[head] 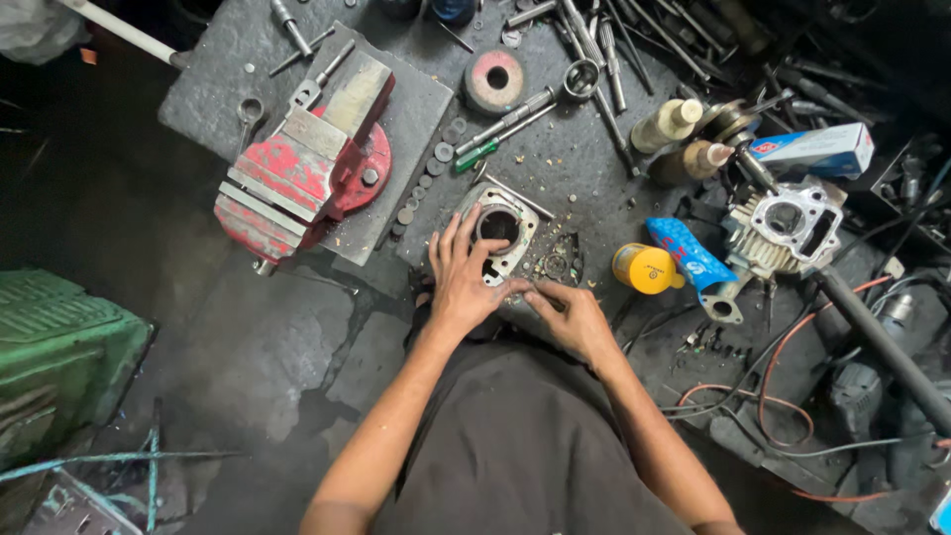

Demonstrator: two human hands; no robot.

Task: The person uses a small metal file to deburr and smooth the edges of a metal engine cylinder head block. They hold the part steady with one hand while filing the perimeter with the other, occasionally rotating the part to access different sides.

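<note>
while both hands work at the near edge of the bench, everything here is placed from the engine cylinder.
left hand: the left hand lies flat on the near side of the cylinder, fingers spread wide, gripping nothing, only pressing down.
right hand: the right hand sits just right of the cylinder's near corner, fingertips pinched together on something too small to make out.
cylinder: grey metal block with a round bore, lying on the dark bench straight ahead of the person.
vise: a red bench vise stands to the left of the cylinder.
yellow can: a small yellow can lies on its side to the right of the cylinder.
blue tube: a blue tube lies just beyond the can.
cylinder head: a finned silver cylinder head sits farther right.
grinding wheel: a round grinding wheel lies behind the cylinder.
green screwdriver: a green-handled screwdriver lies between wheel and cylinder.
</note>
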